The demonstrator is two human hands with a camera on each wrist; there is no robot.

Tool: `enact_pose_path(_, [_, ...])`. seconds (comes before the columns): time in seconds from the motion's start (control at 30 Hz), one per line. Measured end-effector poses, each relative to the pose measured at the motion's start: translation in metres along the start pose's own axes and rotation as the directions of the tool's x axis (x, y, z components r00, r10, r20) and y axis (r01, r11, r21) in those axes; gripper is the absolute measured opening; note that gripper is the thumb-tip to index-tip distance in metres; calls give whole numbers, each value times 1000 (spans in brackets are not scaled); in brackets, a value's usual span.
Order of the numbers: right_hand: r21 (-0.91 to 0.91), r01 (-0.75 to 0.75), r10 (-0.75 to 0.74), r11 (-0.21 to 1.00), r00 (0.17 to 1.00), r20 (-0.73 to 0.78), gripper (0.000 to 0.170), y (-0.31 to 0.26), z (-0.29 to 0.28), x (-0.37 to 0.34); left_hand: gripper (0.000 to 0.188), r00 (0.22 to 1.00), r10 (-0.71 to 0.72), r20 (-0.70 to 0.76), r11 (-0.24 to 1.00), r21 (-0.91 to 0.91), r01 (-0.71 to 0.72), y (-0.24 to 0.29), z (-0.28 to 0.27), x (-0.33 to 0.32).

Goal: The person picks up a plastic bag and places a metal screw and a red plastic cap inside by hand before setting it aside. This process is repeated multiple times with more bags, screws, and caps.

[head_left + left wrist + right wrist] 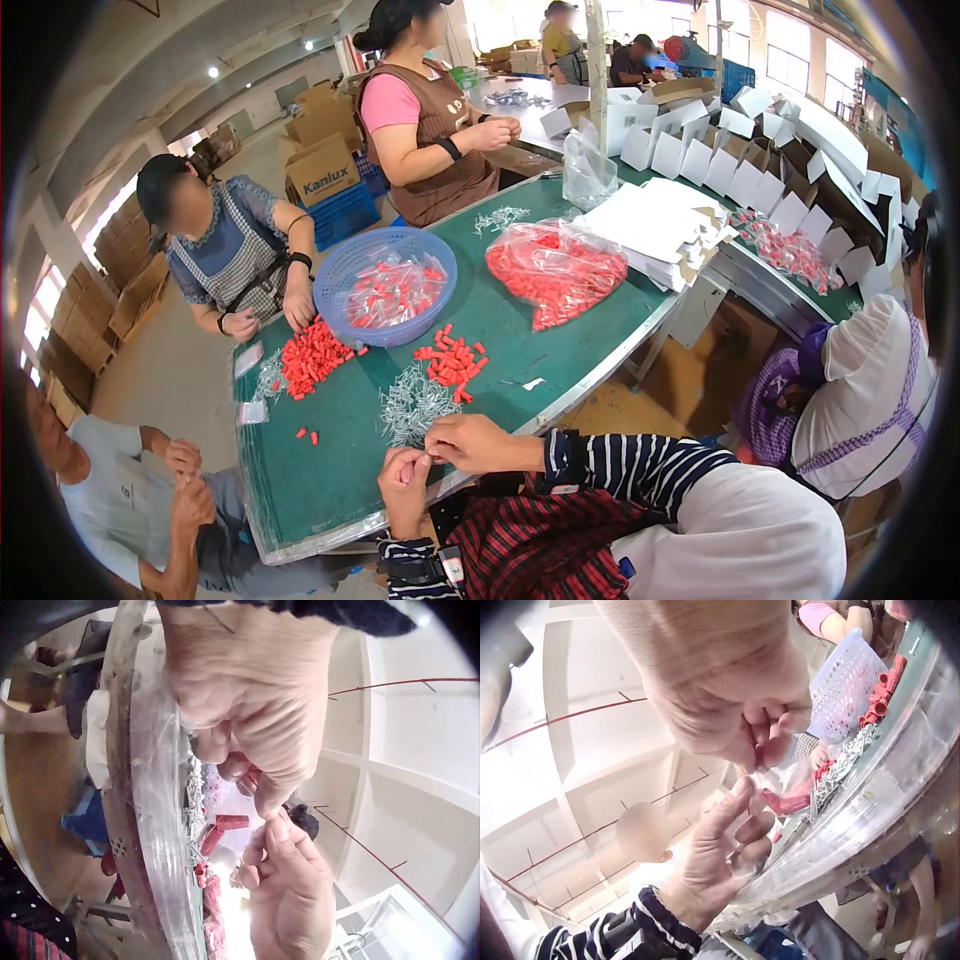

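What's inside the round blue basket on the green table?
Inside the basket lies a heap of clear plastic packets with red pieces in them. The heap hides the basket's floor beneath it, so whatever lies underneath can't be seen.

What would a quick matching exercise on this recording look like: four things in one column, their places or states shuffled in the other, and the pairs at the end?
Column A
1. Basket
2. Metal pieces nearest the wearer
3. Kanlux box
4. Wearer's left hand and right hand

Column B
a. On the table, beside loose red pieces
b. Fingertips close together near the table's edge
c. Holding clear bags
d. On a blue crate

Pairs: 1-c, 2-a, 3-d, 4-b
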State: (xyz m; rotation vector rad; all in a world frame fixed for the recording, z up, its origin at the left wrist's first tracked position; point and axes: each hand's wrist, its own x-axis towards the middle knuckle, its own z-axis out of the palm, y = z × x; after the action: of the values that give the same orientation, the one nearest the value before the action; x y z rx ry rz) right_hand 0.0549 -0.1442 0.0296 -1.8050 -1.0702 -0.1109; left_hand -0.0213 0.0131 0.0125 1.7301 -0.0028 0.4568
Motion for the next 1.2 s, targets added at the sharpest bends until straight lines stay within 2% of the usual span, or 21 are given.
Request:
enact_pose_path(0.2, [-83, 18, -21, 996, 999, -38, 5, 3, -3, 8, 6, 1000, -16, -27, 998, 63, 18, -12, -2, 2])
enact_pose_path(0.3, [-63, 52, -53, 997, 998, -16, 4, 8, -2, 15, 6, 998, -54, -44, 998, 10, 54, -20, -1, 3])
enact_pose_path(0.4, [-105, 4, -1, 994, 999, 34, 7, 1, -8, 28, 5, 993, -90, -70, 994, -75, 85, -20, -1, 4])
enact_pose_path(0.47, [-135, -55, 63, 989, 997, 54, 6, -5, -13, 39, 6, 978, -200, -66, 962, -201, 183, -19, -3, 4])
enact_pose_path(0.5, [-119, 38, -45, 992, 997, -56, 4, 5, -9, 44, 6, 978, -198, -70, 963, -199, 180, -23, -5, 3])
enact_pose_path(0.57, [-137, -2, -21, 991, 985, -169, 5, 3, -30, 70, 4, 986, -148, -76, 985, -105, 140, -37, -7, 1])
enact_pose_path(0.63, [156, -150, 192, 976, 934, -300, 10, 14, -49, 98, 4, 979, -188, -73, 973, -152, 176, -31, -6, 1])
enact_pose_path(0.67, [157, -152, 195, 976, 933, -304, 10, 17, -56, 110, 6, 971, -229, -62, 957, -196, 213, -28, -5, 0])
enact_pose_path(0.73, [444, -30, 250, 896, 860, -445, 14, 18, -64, 127, 10, 974, -221, -56, 948, -247, 201, -25, -2, -1])
enact_pose_path(0.77, [446, -26, 247, 895, 861, -445, 14, 15, -65, 123, 15, 975, -213, -56, 936, -298, 187, -24, -2, -1])
enact_pose_path(0.83, [94, -207, 225, 974, 937, -269, 17, 2, -63, 101, 22, 976, -207, -66, 930, -322, 176, -17, -2, 0])
enact_pose_path(0.9, [147, -155, 167, 977, 983, -71, 15, 12, -36, 71, 28, 976, -203, -81, 922, -351, 163, -13, -1, 1])
enact_pose_path(0.93, [131, -118, 122, 984, 992, -18, 13, 23, -18, 53, 33, 977, -193, -91, 926, -347, 150, -13, -1, 1])
enact_pose_path(0.97, [118, -147, 148, 982, 989, 0, 11, 17, -5, 38, 37, 978, -184, -98, 929, -341, 141, -12, 0, 0])
enact_pose_path(1.0, [198, -153, 146, 968, 988, 51, 11, 17, 8, 27, 37, 977, -187, -99, 930, -337, 144, -11, 1, 0])
enact_pose_path(1.07, [329, -212, 195, 920, 977, 86, 14, 14, 28, 11, 44, 979, -169, -116, 946, -297, 129, -7, 1, -1])
enact_pose_path(1.13, [409, -246, 257, 879, 966, 30, 16, 17, 49, 3, 44, 977, -203, -60, 945, -274, 179, -7, -2, -2])
enact_pose_path(1.17, [412, -245, 263, 878, 965, 14, 16, 20, 54, 1, 45, 974, -228, -11, 941, -259, 217, -7, -4, 0])
enact_pose_path(1.2, [338, -217, 220, 916, 975, 30, 20, 22, 55, 1, 45, 975, -222, 12, 942, -255, 217, -8, -5, 0])
